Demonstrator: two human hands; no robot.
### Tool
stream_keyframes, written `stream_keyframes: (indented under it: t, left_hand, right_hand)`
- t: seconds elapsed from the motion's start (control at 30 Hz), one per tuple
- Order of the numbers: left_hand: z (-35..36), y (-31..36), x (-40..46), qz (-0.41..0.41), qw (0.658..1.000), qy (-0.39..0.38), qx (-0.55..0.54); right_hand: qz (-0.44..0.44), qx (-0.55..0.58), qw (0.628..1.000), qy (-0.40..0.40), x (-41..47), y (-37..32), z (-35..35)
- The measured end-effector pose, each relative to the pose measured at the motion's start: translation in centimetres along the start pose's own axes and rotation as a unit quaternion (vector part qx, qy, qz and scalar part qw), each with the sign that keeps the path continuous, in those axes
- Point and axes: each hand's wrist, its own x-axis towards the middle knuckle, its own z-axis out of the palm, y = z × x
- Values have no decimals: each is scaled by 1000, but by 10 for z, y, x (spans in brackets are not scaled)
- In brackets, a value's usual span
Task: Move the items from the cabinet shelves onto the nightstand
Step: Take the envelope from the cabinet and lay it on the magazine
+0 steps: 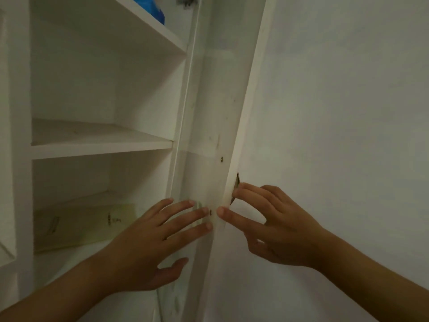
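Note:
A white cabinet stands open, its door (216,117) swung toward me and seen nearly edge-on. My left hand (148,242) lies with straight fingers against the door's inner face. My right hand (271,219) is on the outer side, fingers curled at the dark handle (237,182), thumb on the door's edge. A pale cream box (79,224) lies flat on the lowest visible shelf. A blue item (151,8) sits on the top shelf. The middle shelf (99,140) holds nothing that I can see.
A plain white wall (348,112) fills the right side beyond the door. The cabinet's left side panel (21,135) frames the shelves. A metal hinge (185,1) shows at the top of the door.

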Motion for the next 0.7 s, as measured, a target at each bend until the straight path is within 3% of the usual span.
stream_keyframes:
  t: [0.2, 0.53, 0.7]
  left_hand:
    - [29, 6, 23, 10, 1000, -12, -22]
    - [77, 8, 61, 9, 999, -39, -11]
    - [106, 11, 76, -36, 998, -56, -7]
  right_hand:
    - [19, -61, 997, -41, -32, 14, -9]
    - [77, -63, 990, -103, -67, 37, 0]
    - [140, -40, 986, -76, -77, 46, 21]
